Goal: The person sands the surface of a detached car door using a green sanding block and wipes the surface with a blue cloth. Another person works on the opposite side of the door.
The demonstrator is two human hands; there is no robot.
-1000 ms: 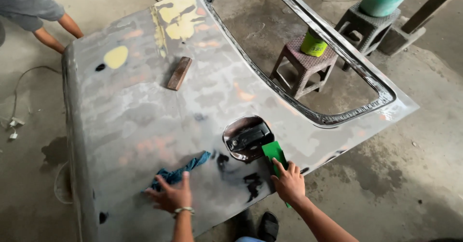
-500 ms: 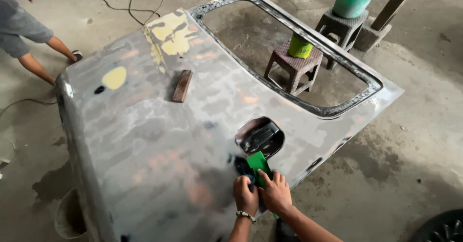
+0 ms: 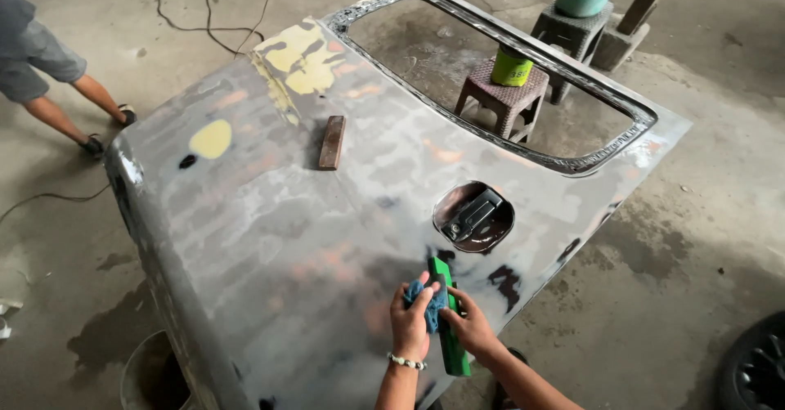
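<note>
Green sanding block (image 3: 446, 316), held low on the bare-metal door panel (image 3: 270, 238) just below the recessed handle (image 3: 474, 215). Both hands have come together since a second ago: the left hand (image 3: 410, 324), earlier spread flat on the blue rag (image 3: 432, 304) farther left, now presses that rag against the block, which the right hand (image 3: 473, 328) clasps. A wooden block (image 3: 331, 142) lies well apart up the panel.

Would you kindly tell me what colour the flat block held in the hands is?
The flat block is bright green, with a blue cloth wrapped around it; the head view shows it.
</note>
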